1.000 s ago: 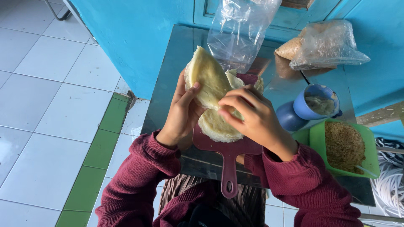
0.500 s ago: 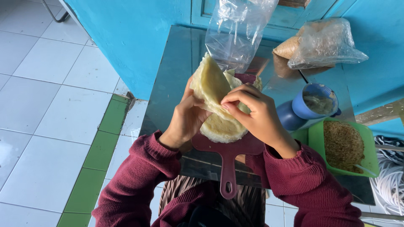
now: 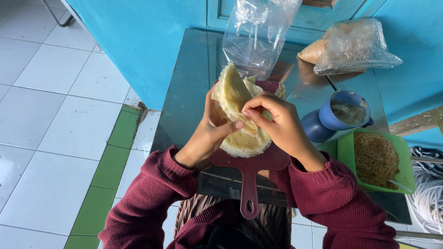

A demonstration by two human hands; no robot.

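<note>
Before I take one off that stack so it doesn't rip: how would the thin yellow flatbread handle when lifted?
Probably floppy: the flatbread bends where the left hand and right hand pinch it. Likely light, since fingertips alone hold it up. Possibly tear-prone, as it looks thin at the edge.

This looks like a small home kitchen or food-stall corner. A dark, glossy counter (image 3: 184,101) stands against a bright blue painted wall (image 3: 143,41) over a white tiled floor (image 3: 50,120) with a green tile border (image 3: 108,166). On the counter sit a maroon cutting board (image 3: 251,168) stacked with thin pale pancakes (image 3: 240,138), clear plastic bags (image 3: 256,34), a blue mug (image 3: 344,113) and a green tub of brown crumbs (image 3: 376,159).
</note>
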